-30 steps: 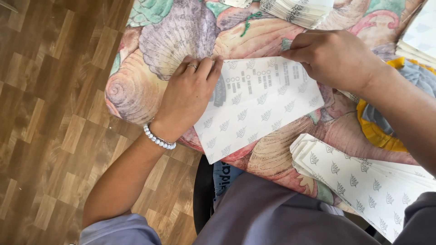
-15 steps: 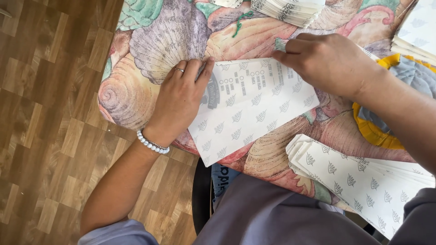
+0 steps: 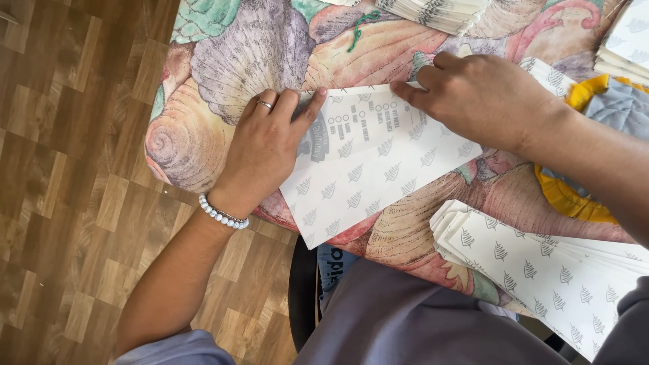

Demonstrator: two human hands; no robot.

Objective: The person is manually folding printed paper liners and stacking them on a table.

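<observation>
So the white paper bag (image 3: 368, 162) with the little leaf print lies flat on the seashell-pattern tablecloth (image 3: 223, 61), long axis running diagonally from near-left to far-right. Left hand (image 3: 260, 152) is open, palm down, pinning its left edge; right hand (image 3: 483, 101) presses the far corner with curled fingers, maybe pinching a fold, hard to tell. Thin, crisp paper, and a stack of matching bags (image 3: 554, 270) sits near-right.

White leaf-printed paper bag (image 3: 378, 169) on pastel seashell-patterned tablecloth (image 3: 236, 61)
</observation>
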